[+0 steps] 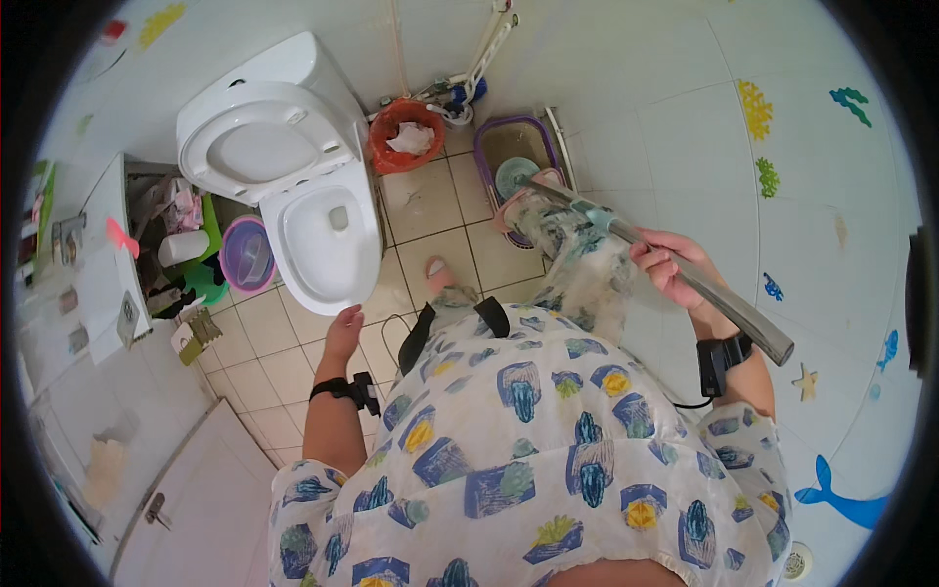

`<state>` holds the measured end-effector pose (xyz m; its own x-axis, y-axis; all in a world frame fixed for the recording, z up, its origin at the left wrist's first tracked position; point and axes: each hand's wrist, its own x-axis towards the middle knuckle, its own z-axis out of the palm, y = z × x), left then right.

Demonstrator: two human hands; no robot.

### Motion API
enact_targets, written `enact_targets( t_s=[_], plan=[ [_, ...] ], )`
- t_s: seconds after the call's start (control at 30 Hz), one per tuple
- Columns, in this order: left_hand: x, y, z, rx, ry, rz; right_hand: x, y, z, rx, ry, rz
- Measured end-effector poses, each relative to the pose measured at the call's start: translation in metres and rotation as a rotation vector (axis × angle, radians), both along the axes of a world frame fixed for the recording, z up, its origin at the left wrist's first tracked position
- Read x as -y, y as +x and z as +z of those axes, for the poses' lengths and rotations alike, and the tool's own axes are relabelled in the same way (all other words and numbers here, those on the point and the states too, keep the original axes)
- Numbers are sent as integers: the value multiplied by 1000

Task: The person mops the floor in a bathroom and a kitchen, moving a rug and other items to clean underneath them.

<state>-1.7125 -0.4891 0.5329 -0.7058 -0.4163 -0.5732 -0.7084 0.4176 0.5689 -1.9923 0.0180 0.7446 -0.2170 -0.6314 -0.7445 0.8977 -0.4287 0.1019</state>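
My right hand [673, 268] grips the grey metal handle of a mop [704, 290], which slants down and away to the left. At its lower end a round pale-green mop plate [517, 177] is inside a purple-rimmed bucket [480, 147]. My right leg in patterned trousers [587, 279] reaches to the bucket, and a pink slipper [505, 219] shows at its near side. Hanging beside the front of the white toilet bowl [323, 257], my left hand [345, 332] appears loosely curled and holds nothing I can see. My other foot, in a pink slipper [438, 273], stands on the tiles.
A red lined waste bin [385, 150] stands between toilet and bucket. Left of the toilet are a purple-pink basin [238, 271] and an open cabinet [132, 242] full of items. White tiled wall [682, 161] rises on the right; a door [205, 499] is at lower left.
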Motion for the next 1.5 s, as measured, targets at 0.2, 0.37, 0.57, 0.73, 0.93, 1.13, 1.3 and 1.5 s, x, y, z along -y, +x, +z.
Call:
enact_targets(
  t_s=[0.2, 0.37, 0.57, 0.73, 0.93, 1.13, 1.3, 1.5],
  plan=[
    [39, 74, -36, 179, -88, 46, -6, 11, -17, 21, -70, -41],
    [14, 74, -46, 224, -77, 42, 2, -5, -33, 30, -37, -10],
    [-30, 16, -22, 59, 58, 87, -11, -21, -19, 4, -18, 66],
    [-45, -2, -3, 47, 5, 54, -14, -14, -1, -81, 13, 8],
    [-40, 22, -14, 26, 36, -6, 31, 1, -19, -87, 170, 195],
    [9, 42, -17, 29, 6, 54, 60, 43, -12, -87, 164, 141],
    [57, 110, -37, 56, -3, 237, 60, 84, 45, -126, 125, 180],
    [40, 106, -40, 104, -92, 193, 44, 85, 49, 14, 23, 79]
  ],
)
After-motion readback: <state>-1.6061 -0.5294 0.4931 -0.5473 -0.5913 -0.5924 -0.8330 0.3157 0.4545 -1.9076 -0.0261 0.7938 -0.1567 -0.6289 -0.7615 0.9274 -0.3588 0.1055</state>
